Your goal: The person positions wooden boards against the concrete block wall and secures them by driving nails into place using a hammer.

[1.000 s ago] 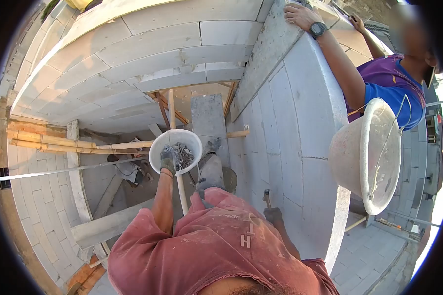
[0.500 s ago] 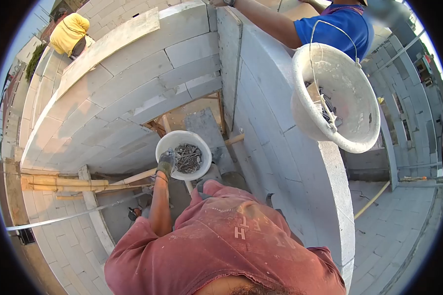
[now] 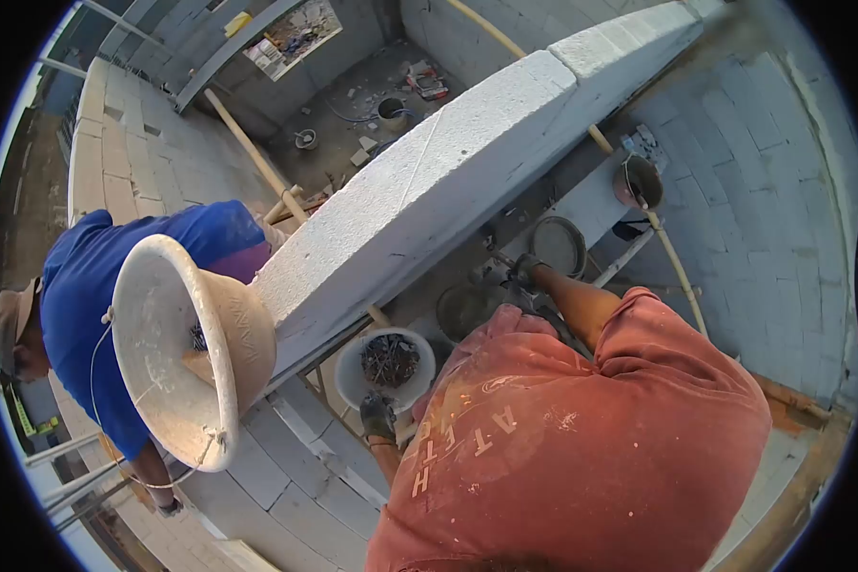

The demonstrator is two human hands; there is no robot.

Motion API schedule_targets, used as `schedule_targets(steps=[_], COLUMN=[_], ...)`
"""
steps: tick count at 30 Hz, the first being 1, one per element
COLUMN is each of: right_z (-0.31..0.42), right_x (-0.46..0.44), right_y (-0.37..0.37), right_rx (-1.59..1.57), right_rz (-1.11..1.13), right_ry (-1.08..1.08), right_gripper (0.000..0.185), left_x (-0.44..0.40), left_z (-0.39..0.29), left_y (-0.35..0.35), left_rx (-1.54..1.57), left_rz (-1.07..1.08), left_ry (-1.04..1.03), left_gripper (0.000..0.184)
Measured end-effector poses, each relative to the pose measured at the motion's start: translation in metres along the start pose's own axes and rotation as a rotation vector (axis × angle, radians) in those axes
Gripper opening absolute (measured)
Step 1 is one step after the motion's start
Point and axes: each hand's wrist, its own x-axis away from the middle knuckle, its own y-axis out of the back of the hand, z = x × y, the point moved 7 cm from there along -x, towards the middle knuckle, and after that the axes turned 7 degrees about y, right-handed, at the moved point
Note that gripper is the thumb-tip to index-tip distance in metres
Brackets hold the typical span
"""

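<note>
Unclear grips, hidden parts
Whether the right hand (image 3: 524, 272) holds anything is too small to tell; how the left hand (image 3: 378, 419) (dark-gloved) closes at the white bucket (image 3: 353, 377) is unclear. The tilted bucket (image 3: 246, 324) by the near end of the wall (image 3: 419, 167) hides some blue shirt (image 3: 78, 305); the far end blurs.

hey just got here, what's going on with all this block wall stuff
A person in a red shirt works beside a pale block wall. Their gloved left hand is at the rim of a white bowl of what look like nails. Their gloved right hand seems to hold a tool, too small to identify surely. Across the wall, a co-worker in blue is next to a larger bucket.
</note>
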Motion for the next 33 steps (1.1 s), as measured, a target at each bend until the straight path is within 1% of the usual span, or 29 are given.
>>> schedule_targets(steps=[1, 2, 3, 4, 5, 7, 9, 10, 11, 12, 13, 14, 15, 16, 18, 19, 21, 22, 23, 24, 25, 27, 28, 29, 31, 32, 33], right_z=[-0.016, -0.019, -0.027, -0.034, -0.037, -0.031, 0.004, 0.013, 0.015, 0.027, 0.032, 0.025, 0.022, 0.028, 0.038, 0.043, 0.050, 0.064, 0.074, 0.074, 0.070, 0.059, 0.051, 0.048, 0.032, 0.027, 0.017], right_x=[0.009, 0.026, 0.046, 0.065, 0.073, 0.095, 0.128, 0.125, 0.137, 0.136, 0.133, 0.122, 0.116, 0.112, 0.116, 0.125, 0.135, 0.134, 0.131, 0.130, 0.130, 0.131, 0.129, 0.132, 0.143, 0.145, 0.147], right_y=[-0.008, -0.008, -0.014, -0.020, -0.036, -0.049, -0.031, -0.030, -0.031, -0.026, -0.025, -0.034, -0.037, -0.035, -0.016, -0.013, -0.013, -0.010, 0.000, 0.011, 0.013, 0.007, 0.010, 0.017, 0.034, 0.031, 0.030], right_rx=[-0.048, -0.264, -0.383, -0.500, -1.012, -1.537, -1.827, -2.029, -2.037, -2.083, -2.131, -2.163, -2.175, -2.185, -2.210, -2.059, -1.924, -2.132, -2.329, -2.324, -2.350, -2.392, -2.407, -2.441, -2.413, -2.448, -2.343], right_rz=[-0.030, -0.034, -0.041, -0.057, -0.103, -0.165, -0.200, -0.184, -0.200, -0.162, -0.128, -0.075, -0.083, -0.059, -0.064, 0.047, 0.142, 0.175, 0.202, 0.098, 0.066, 0.105, 0.064, 0.039, -0.242, -0.266, -0.406], right_ry=[-0.044, -0.152, -0.227, -0.304, -0.301, -0.296, -0.414, -0.273, -0.309, -0.328, -0.341, -0.314, -0.309, -0.260, -0.225, -0.338, -0.450, -0.286, -0.097, 0.010, 0.014, -0.084, -0.073, -0.075, -0.135, -0.149, -0.162], right_gripper=[0.032, 0.030, 0.029, 0.028, 0.021, 0.016, 0.017, 0.016, 0.016, 0.016, 0.016, 0.020, 0.020, 0.023, 0.028, 0.032, 0.037, 0.040, 0.043, 0.037, 0.037, 0.030, 0.025, 0.025, 0.018, 0.018, 0.017], left_x=[-0.009, -0.022, -0.033, -0.026, -0.028, -0.021, -0.010, -0.006, 0.007, 0.014, 0.019, 0.025, 0.029, 0.026, 0.033, 0.034, 0.044, 0.033, 0.024, 0.011, 0.010, 0.043, 0.043, 0.043, 0.045, 0.057, 0.079], left_z=[-0.012, -0.023, -0.037, -0.041, -0.052, -0.061, -0.064, -0.066, -0.063, -0.067, -0.070, -0.071, -0.071, -0.065, -0.042, -0.035, -0.023, -0.017, -0.006, 0.001, 0.000, -0.016, -0.017, -0.015, -0.010, -0.012, -0.016], left_y=[-0.014, -0.030, -0.046, -0.063, -0.081, -0.112, -0.143, -0.158, -0.171, -0.186, -0.201, -0.221, -0.241, -0.256, -0.289, -0.304, -0.332, -0.349, -0.359, -0.362, -0.361, -0.387, -0.399, -0.407, -0.406, -0.409, -0.412], left_rx=[-0.068, -0.189, -0.303, -0.351, -0.419, -0.511, -0.483, -0.501, -0.459, -0.412, -0.429, -0.415, -0.401, -0.416, -0.471, -0.495, -0.828, -1.099, -1.300, -1.212, -1.129, -1.189, -1.242, -1.292, -1.377, -1.215, -1.109], left_rz=[0.023, 0.073, 0.123, 0.159, 0.189, 0.224, 0.316, 0.314, 0.339, 0.350, 0.346, 0.384, 0.424, 0.428, 0.503, 0.512, 0.504, 0.593, 0.525, 0.509, 0.491, 0.741, 0.773, 0.792, 0.810, 0.916, 0.968], left_ry=[-0.011, -0.094, -0.178, -0.156, -0.159, -0.148, -0.167, -0.164, -0.127, -0.117, -0.119, -0.093, -0.069, -0.074, -0.083, -0.079, -0.160, -0.602, -1.113, -0.933, -0.750, -0.966, -0.813, -0.658, -0.483, -0.525, -0.477], left_gripper=[0.028, 0.028, 0.029, 0.029, 0.029, 0.029, 0.030, 0.030, 0.033, 0.036, 0.036, 0.037, 0.038, 0.038, 0.031, 0.031, 0.036, 0.039, 0.043, 0.043, 0.044, 0.041, 0.037, 0.035, 0.033, 0.035, 0.037])
